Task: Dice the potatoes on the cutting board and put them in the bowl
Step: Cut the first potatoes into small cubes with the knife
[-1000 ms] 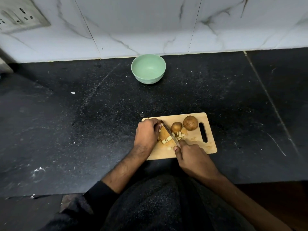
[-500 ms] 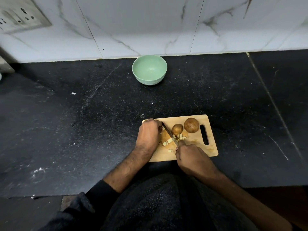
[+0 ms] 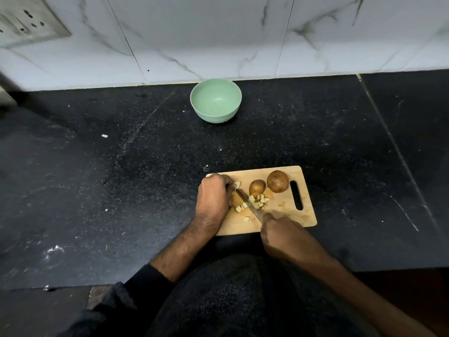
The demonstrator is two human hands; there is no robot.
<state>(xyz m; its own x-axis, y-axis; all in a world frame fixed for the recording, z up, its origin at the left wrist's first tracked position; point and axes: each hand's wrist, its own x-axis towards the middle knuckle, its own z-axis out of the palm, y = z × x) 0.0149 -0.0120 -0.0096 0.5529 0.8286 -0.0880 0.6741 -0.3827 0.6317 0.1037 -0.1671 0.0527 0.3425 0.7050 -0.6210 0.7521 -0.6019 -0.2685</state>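
Cutting board (image 3: 286, 222) on our counter (image 3: 121, 190), bowl (image 3: 215, 100) behind it.
On the board: two whole potatoes (image 3: 277, 181) right of our diced pieces (image 3: 258, 201).

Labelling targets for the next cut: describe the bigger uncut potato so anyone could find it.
Start at the wooden cutting board near the front edge of the black counter, then go to its far right corner beside the slot handle. The larger whole potato sits there, round and brown-skinned. It is bigger than the smaller whole potato on its left and lies farthest from the knife.
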